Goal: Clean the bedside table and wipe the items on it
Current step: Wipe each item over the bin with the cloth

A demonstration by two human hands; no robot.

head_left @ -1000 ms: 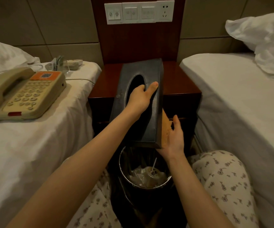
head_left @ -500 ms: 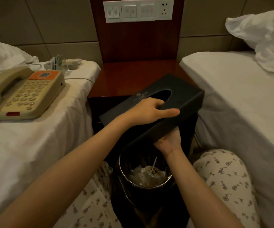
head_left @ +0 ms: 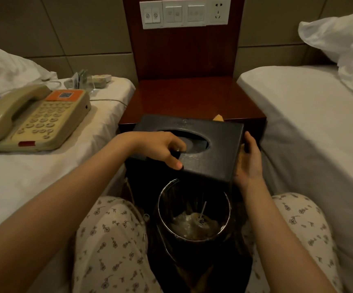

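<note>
A black tissue box (head_left: 217, 153) with an oval opening on top is held level in front of the dark red bedside table (head_left: 192, 98), above the bin. My left hand (head_left: 160, 149) lies on its top, fingers at the rim of the opening. My right hand (head_left: 249, 159) presses against the box's right end, with a yellowish cloth (head_left: 240, 157) between palm and box. A corner of that cloth (head_left: 218, 117) seems to poke up behind the box. The table top is bare.
A beige telephone (head_left: 31, 119) and small items (head_left: 88, 80) lie on the left bed (head_left: 44, 176). The right bed (head_left: 311, 127) carries a pillow (head_left: 344, 45). A round bin (head_left: 194, 216) with rubbish stands between my knees. Wall switches (head_left: 184, 14) sit above the table.
The tissue box went from standing on end, to tilted, to level with its opening facing up. My right hand moved from underneath to its right end; my left hand stayed on top.
</note>
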